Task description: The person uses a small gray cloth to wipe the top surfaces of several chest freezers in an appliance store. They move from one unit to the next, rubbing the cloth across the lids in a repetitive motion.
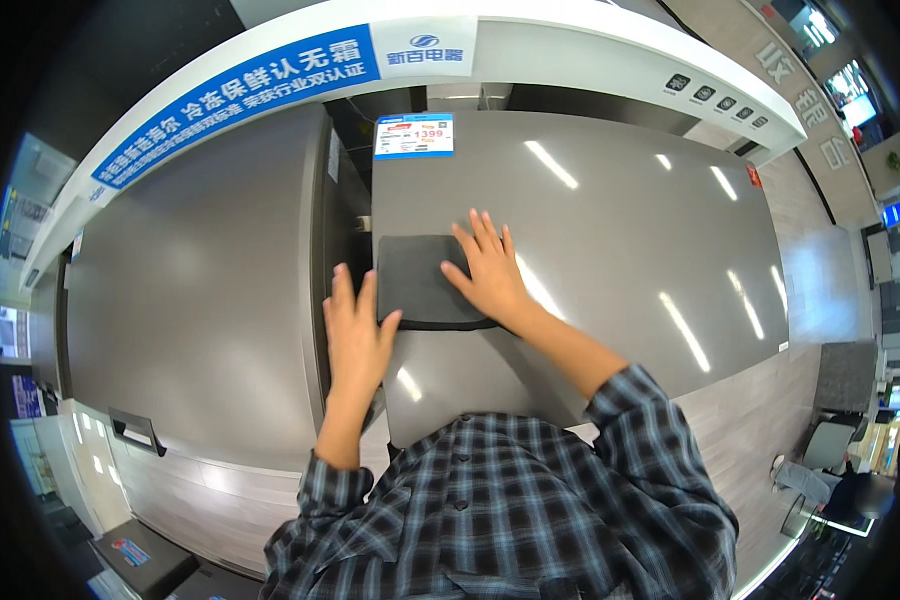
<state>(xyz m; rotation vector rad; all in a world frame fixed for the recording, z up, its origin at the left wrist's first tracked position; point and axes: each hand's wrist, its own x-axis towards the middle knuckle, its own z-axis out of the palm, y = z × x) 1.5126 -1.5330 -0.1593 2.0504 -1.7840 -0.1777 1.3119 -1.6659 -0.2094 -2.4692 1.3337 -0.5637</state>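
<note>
A flat, dark grey, roughly square piece (420,285), like a folded cloth or a soft pouch, lies on the shiny grey lid of a chest freezer (620,230). A black edge runs along its near side. My right hand (492,272) rests at its right edge, fingers spread and thumb over the grey surface. Just off its left side is my left hand (356,328), fingers stretched out and pointing away from me. Nothing shows in either palm. Whether the left hand touches the piece, I cannot tell.
Another grey chest freezer (190,270) stands at the left, with a narrow dark gap between the two. A price card (413,137) lies at the lid's far left corner. Beyond runs a white frame (570,60) with a blue banner (240,100). A person (855,497) sits at far right.
</note>
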